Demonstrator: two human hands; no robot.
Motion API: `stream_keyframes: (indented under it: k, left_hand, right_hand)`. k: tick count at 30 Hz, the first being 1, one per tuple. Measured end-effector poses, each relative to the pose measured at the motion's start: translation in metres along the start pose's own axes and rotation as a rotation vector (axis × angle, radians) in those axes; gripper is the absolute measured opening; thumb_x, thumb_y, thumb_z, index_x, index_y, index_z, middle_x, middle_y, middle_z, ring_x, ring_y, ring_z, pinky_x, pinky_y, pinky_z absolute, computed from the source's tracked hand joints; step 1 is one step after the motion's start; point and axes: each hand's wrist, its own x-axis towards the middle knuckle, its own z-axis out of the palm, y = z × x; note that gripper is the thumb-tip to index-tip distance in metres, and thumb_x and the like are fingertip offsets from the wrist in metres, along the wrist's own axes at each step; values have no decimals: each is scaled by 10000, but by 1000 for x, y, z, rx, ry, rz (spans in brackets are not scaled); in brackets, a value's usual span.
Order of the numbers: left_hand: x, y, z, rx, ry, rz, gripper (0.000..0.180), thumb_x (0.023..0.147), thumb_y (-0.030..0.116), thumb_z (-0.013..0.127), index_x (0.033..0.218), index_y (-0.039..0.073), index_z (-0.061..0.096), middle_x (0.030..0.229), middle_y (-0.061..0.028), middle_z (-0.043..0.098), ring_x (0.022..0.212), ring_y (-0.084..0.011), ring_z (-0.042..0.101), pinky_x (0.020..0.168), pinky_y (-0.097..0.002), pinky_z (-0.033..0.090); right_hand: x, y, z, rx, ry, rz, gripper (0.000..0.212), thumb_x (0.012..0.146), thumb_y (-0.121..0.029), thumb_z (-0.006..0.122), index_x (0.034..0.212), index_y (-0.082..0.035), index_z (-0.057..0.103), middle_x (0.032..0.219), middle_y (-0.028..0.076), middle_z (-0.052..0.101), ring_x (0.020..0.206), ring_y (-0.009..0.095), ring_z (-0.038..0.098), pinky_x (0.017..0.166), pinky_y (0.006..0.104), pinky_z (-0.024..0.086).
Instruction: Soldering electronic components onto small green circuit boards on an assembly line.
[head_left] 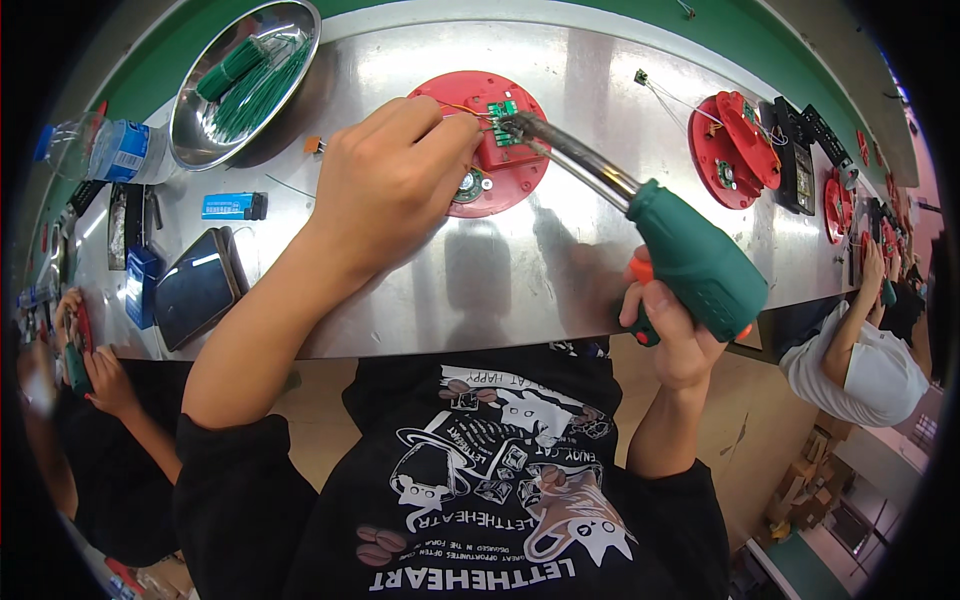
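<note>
My right hand is wrapped round the handle of a green soldering gun with an orange trigger. Its metal barrel slants up to the left, and the tip touches or nearly touches a small green circuit board. That board sits on a round red plastic housing lying on the metal table. My left hand rests over the housing's left side, fingers pinched close to the board. Thin wires run from beside these fingers to the board; the fingertips are partly hidden. A small round speaker-like part shows below my left hand.
At the far left stands a steel bowl of green wires beside a clear bottle. A blue lighter and a dark wallet lie nearer. More red housings lie right. Other people work at both sides.
</note>
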Motion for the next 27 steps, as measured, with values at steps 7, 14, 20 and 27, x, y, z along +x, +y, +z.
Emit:
stream_keyframes:
  k: [7, 14, 20, 27]
  left_hand:
    - [-1, 0, 0, -1, -1, -8, 60, 823, 71, 698, 851, 56, 647, 716, -72, 551, 647, -251, 600, 545, -380, 489]
    - [0, 0, 1, -6, 5, 5, 52, 826, 68, 695, 843, 52, 649, 716, -73, 555, 644, -254, 603, 544, -378, 491]
    - [2, 1, 0, 10, 15, 5, 65, 827, 79, 700, 839, 36, 651, 730, -80, 580, 655, -258, 618, 552, -378, 501]
    - [3, 0, -5, -94, -26, -73, 64, 839, 62, 679, 887, 19, 680, 782, -103, 631, 681, -289, 637, 595, -400, 514]
  right_hand:
    - [-1, 2, 0, 10, 68, -26, 400, 894, -57, 622, 1265, 87, 583, 1085, 207, 661, 777, 245, 640, 508, 317, 521]
    - [-2, 3, -3, 21, 89, -28, 397, 898, -68, 613, 1260, 94, 586, 1072, 211, 666, 713, 243, 637, 506, 317, 522]
    - [0, -1, 1, 74, 148, 7, 325, 871, 40, 602, 1193, 86, 601, 933, 158, 686, 591, 156, 611, 542, 282, 485]
    - [2, -2, 4, 85, 142, -26, 354, 890, -31, 615, 1224, 87, 596, 1004, 179, 678, 681, 198, 619, 516, 297, 500]
